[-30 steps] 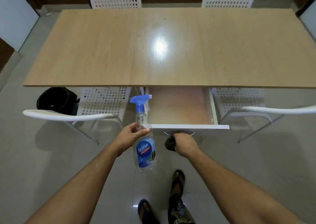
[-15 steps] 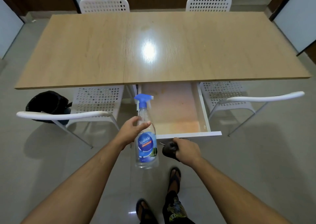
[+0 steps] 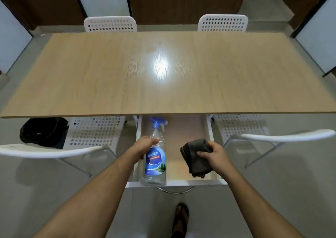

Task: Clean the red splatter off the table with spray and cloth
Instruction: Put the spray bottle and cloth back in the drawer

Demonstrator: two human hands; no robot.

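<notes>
The left hand (image 3: 145, 146) curls its fingers round the neck of the bottle (image 3: 154, 157), labelled "Sparkle", held over the left side of the open drawer (image 3: 189, 165). The right hand (image 3: 213, 155) grips the folded dark cloth (image 3: 197, 157) over the drawer's right side, below the table's (image 3: 236, 77) near edge.

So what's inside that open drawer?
The drawer shows only a bare, stained floor. The spray bottle in the left hand and the cloth in the right hand cover parts of it.

Light wood table (image 3: 218, 85), glare patch at centre; white drawer (image 3: 211, 134) pulled open beneath near edge.
</notes>
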